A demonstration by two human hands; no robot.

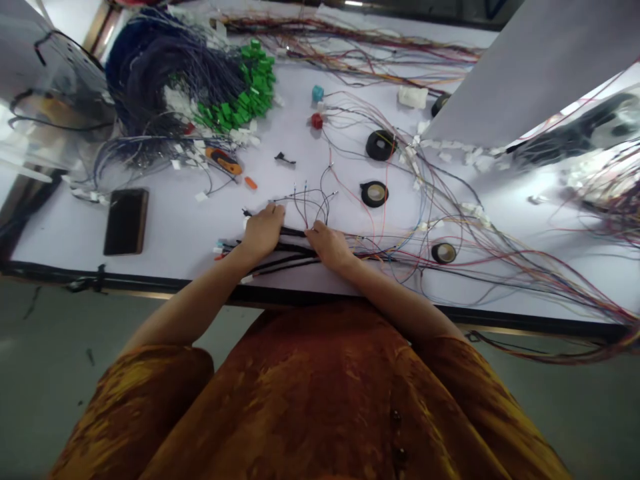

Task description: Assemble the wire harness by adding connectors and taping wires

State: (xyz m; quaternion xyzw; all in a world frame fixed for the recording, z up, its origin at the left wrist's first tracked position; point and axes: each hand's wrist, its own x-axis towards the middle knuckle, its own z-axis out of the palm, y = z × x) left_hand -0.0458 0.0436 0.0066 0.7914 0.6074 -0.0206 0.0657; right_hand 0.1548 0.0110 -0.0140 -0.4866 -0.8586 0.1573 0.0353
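A wire harness (295, 248) with black-wrapped branches lies along the front of the table. My left hand (264, 232) is closed around one black branch near its connector end. To its right, my right hand (329, 245) pinches the same harness where the black wrapping gives way to loose coloured wires. Thin dark wires with small metal terminals (306, 190) fan out just beyond my fingers. Small blue, white and red connectors (220, 250) sit at the left ends of the branches. The fingertips partly hide what they grip.
Black tape rolls (374, 194) lie right of my hands, another roll (444, 252) nearer the edge. An orange cutter (223, 161), a dark phone-like slab (126, 221) and a cable heap with green connectors (245, 100) lie left. Loose wires (525, 267) trail off right. A pale panel (525, 73) stands behind.
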